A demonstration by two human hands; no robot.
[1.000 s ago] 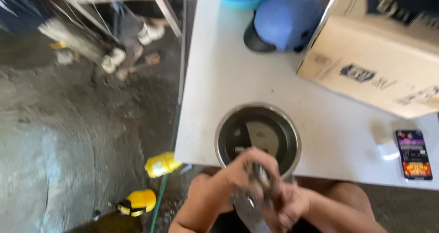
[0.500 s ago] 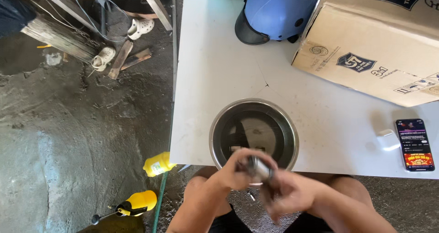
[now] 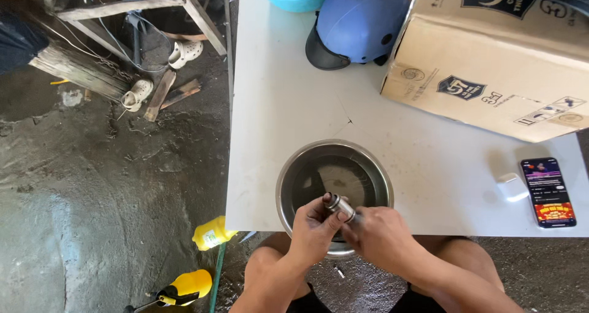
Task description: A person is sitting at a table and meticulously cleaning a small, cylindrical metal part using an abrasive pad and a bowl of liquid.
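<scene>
Both hands meet over the near rim of a round steel bowl (image 3: pixel 334 184) that sits at the edge of a white table (image 3: pixel 282 123); the left hand (image 3: pixel 313 230) is curled around the lower part of a short metal cylinder (image 3: pixel 339 206), thumb and fingers closed on it; the right hand (image 3: pixel 380 236) grips the same cylinder from the other side, fingers wrapped over its end, so the piece is held between the two, tilted, its ringed tip pointing up and away over the bowl; beyond the hands, past the bowl, lie a blue helmet (image 3: pixel 362 21) and a cardboard box (image 3: pixel 497 61); well off from the right hand rest a phone (image 3: pixel 548 192) and a small white case (image 3: pixel 510 186); out from the left hand, down on the wet concrete floor, stands a yellow bottle (image 3: pixel 211 234)
</scene>
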